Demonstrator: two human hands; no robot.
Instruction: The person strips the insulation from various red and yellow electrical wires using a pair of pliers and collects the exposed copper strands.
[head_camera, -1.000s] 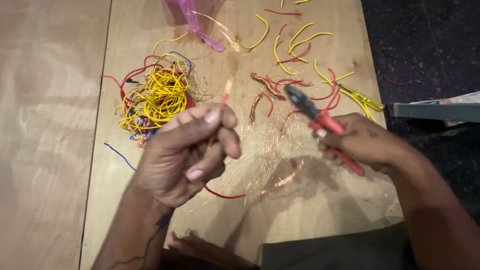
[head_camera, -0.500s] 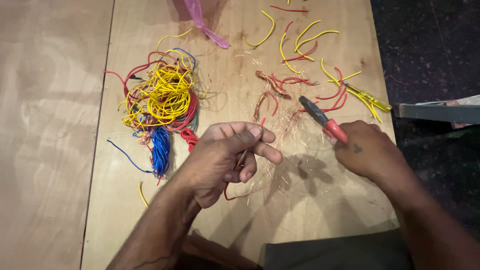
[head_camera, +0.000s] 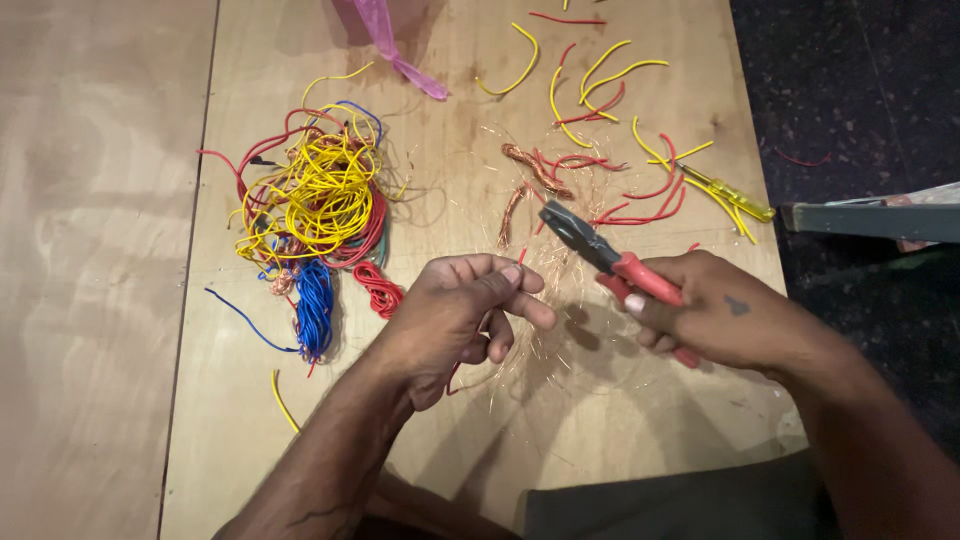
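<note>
Head view, looking straight down at a pale plywood tabletop (head_camera: 620, 420). The left hand (head_camera: 455, 320) hovers over the middle of the board, its fingers (head_camera: 500, 285) curled inward and pinched together with the thumb on a thin red wire (head_camera: 455, 378), of which only a short piece shows, trailing out below the palm. The right hand (head_camera: 715, 318) sits just to the right, apart from the left, its fingers clenched round the red grips of a pair of pliers (head_camera: 610, 260). The dark metal nose of the pliers points up and left, toward the gap between the two hands; whether the nose is parted cannot be told from here.

Beneath and between the hands, fine bare copper strands (head_camera: 545, 300) lie scattered across the wood. A twisted copper bundle (head_camera: 535, 168) lies further up the board. To the left sits a big tangle of yellow, red and blue wire (head_camera: 315, 200), with a small red coil (head_camera: 380, 290) at its lower edge, near the left hand. Cut lengths of yellow and red wire (head_camera: 610, 85) are strewn over the upper right. A yellow-handled screwdriver (head_camera: 735, 195) lies near the right edge. A pink plastic strip (head_camera: 395, 50) hangs in at the top.
</note>
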